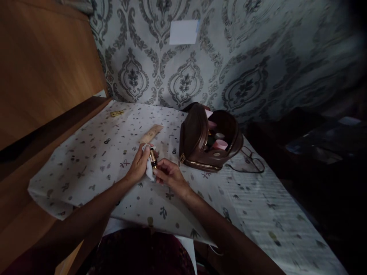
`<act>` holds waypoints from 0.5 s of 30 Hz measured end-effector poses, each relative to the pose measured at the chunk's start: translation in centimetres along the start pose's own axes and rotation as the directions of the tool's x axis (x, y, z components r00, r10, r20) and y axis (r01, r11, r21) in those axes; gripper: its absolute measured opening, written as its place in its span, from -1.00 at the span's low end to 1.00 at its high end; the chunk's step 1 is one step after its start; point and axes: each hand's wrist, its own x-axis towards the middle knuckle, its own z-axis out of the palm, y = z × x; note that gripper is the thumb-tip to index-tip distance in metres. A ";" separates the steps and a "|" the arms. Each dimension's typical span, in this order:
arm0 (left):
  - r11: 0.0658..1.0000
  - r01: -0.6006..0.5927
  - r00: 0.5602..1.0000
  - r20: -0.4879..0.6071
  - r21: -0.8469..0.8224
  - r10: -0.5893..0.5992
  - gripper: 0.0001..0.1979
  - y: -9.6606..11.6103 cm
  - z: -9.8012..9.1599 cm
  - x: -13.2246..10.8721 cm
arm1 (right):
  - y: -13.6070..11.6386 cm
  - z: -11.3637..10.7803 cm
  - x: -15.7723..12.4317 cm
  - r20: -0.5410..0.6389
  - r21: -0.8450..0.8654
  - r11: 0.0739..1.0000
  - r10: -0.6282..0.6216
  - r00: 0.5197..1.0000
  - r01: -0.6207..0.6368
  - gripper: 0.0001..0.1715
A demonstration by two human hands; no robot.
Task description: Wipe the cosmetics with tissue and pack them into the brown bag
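A gold and black lipstick tube [153,156] is held between my two hands above the patterned tablecloth. My left hand [139,164] is closed round its upper end, with a crumpled white wipe [149,170] between palm and tube. The fingers of my right hand [170,175] pinch the tube's lower end; some fingertips are hidden. Just beyond my left hand lies a flat beige squeeze tube [151,133]. An open brown cosmetic bag [195,133] stands to the right of my hands, holding several items, among them something with a pink top [220,144].
Eyeglasses [255,164] lie beside the bag on the right. Small gold tubes [117,113] rest at the far left of the tablecloth [94,152]. Behind is a patterned wall with a white paper [184,32]; wooden furniture [48,61] borders the left.
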 end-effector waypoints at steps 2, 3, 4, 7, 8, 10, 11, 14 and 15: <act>0.999 0.038 0.998 0.043 -0.009 -0.037 -0.44 -0.5 0.4 -0.2 | 0.1 0.1 0.1 -0.042 -0.017 0.999 -0.038 0.998 0.037 -0.47; 0.999 0.044 0.996 0.074 -0.002 -0.044 -0.44 -0.8 0.6 -0.2 | 0.1 0.1 0.2 -0.068 -0.032 0.998 -0.055 0.996 0.053 -0.48; 0.999 0.036 0.993 0.109 0.010 -0.037 -0.45 -1.0 0.8 -0.3 | 0.1 0.0 0.2 -0.094 -0.053 0.996 -0.074 0.993 0.069 -0.50; 0.999 -0.029 0.974 0.227 0.019 0.024 -0.44 -1.7 1.2 -0.6 | 0.1 -0.4 0.3 -0.198 -0.156 0.978 -0.170 0.965 0.140 -0.55; 0.999 -0.038 0.963 0.268 0.005 0.036 -0.42 -1.8 1.3 -0.6 | 0.2 -0.6 0.4 -0.233 -0.201 0.965 -0.213 0.949 0.168 -0.56; 0.999 -0.019 0.937 0.349 -0.040 0.032 -0.37 -1.8 1.3 -0.7 | 0.3 -0.9 0.4 -0.288 -0.279 0.939 -0.280 0.916 0.200 -0.58; 0.998 -0.002 0.923 0.385 -0.063 0.026 -0.35 -1.8 1.3 -0.7 | 0.4 -1.0 0.4 -0.305 -0.305 0.931 -0.295 0.905 0.201 -0.60; 0.993 0.051 0.889 0.457 -0.102 0.001 -0.42 -1.8 1.0 -0.6 | 0.6 -1.2 0.4 -0.336 -0.362 0.916 -0.302 0.892 0.173 -0.67; 0.991 0.078 0.883 0.469 -0.107 -0.019 -0.45 -1.9 0.8 -0.5 | 0.6 -1.2 0.4 -0.342 -0.389 0.906 -0.309 0.887 0.165 -0.71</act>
